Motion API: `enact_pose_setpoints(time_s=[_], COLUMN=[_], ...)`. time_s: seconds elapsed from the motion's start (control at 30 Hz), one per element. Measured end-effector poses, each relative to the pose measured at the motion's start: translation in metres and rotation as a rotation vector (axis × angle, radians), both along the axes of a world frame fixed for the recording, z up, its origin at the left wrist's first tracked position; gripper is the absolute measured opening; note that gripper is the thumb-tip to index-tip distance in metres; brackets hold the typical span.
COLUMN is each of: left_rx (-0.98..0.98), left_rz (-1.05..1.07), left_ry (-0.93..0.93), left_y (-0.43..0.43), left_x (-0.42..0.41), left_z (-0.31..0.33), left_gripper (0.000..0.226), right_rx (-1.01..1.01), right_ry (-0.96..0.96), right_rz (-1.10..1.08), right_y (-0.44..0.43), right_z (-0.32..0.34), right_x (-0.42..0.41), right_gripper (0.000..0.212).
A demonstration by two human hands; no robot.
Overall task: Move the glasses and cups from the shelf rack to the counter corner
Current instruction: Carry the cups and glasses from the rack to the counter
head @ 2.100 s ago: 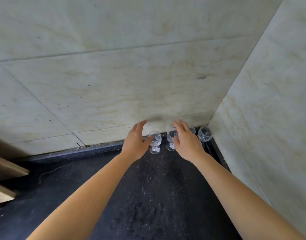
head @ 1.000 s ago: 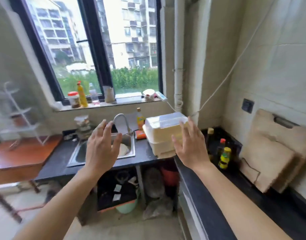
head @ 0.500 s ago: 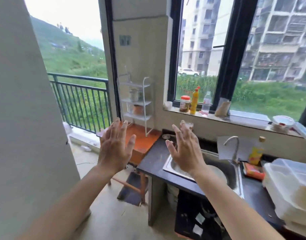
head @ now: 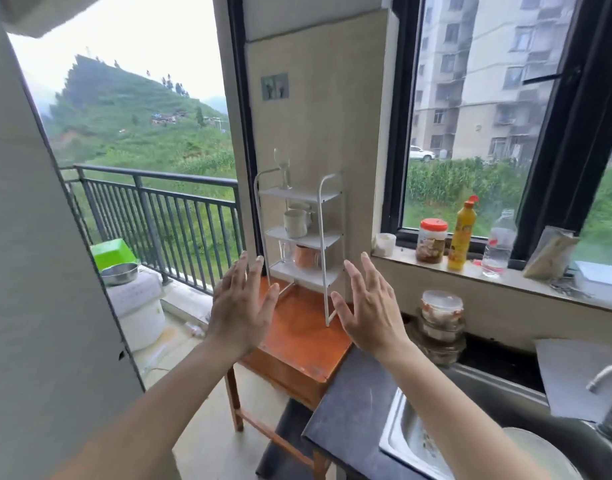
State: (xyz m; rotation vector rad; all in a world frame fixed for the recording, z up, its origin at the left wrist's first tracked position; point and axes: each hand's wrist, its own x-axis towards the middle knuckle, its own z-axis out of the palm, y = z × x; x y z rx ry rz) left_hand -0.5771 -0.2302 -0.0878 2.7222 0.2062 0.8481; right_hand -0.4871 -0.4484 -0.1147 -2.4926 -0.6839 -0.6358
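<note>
Careful, with both hands spread empty, left hand point(head: 240, 308) and right hand point(head: 368, 308), the stemmed glass point(head: 283, 168) atop the shelf rack point(head: 299, 237) at twelve o'clock could topple if you bump its frame

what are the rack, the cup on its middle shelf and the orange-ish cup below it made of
Shelf rack: thin bent tubing and flat shelves, evenly matt white, so probably painted metal. White cup: opaque, cream, smooth with a soft sheen, likely glazed ceramic, possibly enamel. Copper-coloured cup: warm reflective shine suggests metal, though tinted glass can't be ruled out.
</note>
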Motion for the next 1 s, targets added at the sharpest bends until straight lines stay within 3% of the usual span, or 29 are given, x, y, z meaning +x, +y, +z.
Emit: enact_pose_setpoints(time_s=[0.27, 0.57, 0.73, 1.0], left_rx=[-0.025, -0.167, -0.245, -0.193], left_rz=[-0.014, -0.084, -0.239, -0.471], left_ry=[0.041, 0.096, 0.160, 0.318], left_y=[0.062, 0.150, 0.188, 0.228], left_x=[0.160, 0.303, 0.401, 0.518], left_z=[0.023, -0.011, -0.036, -0.053], left_gripper=[0.072, 0.064, 0.066, 0.061], right_rx=[0.039, -0.025, -0.040, 0.167], right_ry=[0.054, 0.174, 0.208, 0.461], right_rz=[0.035, 0.086, 0.003, -0.223], right_y=[0.055, 0.144, 0.188, 0.257], right_z=[0.034, 0.000, -0.018, -0.032], right_x=[0.166, 0.271, 0.326, 0.394], right_gripper=[0.064, 0.062, 0.061, 0.064])
